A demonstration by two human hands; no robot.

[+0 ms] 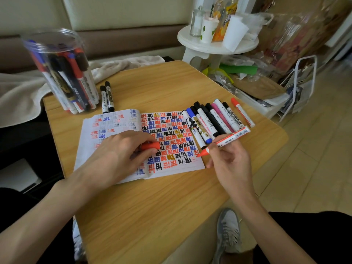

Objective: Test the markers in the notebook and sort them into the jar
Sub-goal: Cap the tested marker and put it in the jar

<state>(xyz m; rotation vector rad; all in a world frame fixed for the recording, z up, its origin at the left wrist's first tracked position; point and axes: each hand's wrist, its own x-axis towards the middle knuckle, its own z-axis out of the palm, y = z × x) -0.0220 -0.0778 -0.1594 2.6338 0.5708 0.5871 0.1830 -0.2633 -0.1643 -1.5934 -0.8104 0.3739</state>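
While the right hand (228,161) grips an uncapped red marker (224,140) with its tip at the notebook (171,134) page in the centre of the worktop (152,206), the left hand (122,149) pinches its red cap (150,145). The jar (61,73) at ten o'clock already holds many markers; a row of markers (215,119) at two o'clock seems not yet tested.

Loose markers (213,121) crowd notebook's (118,119) right edge; jar (61,73) far-left.
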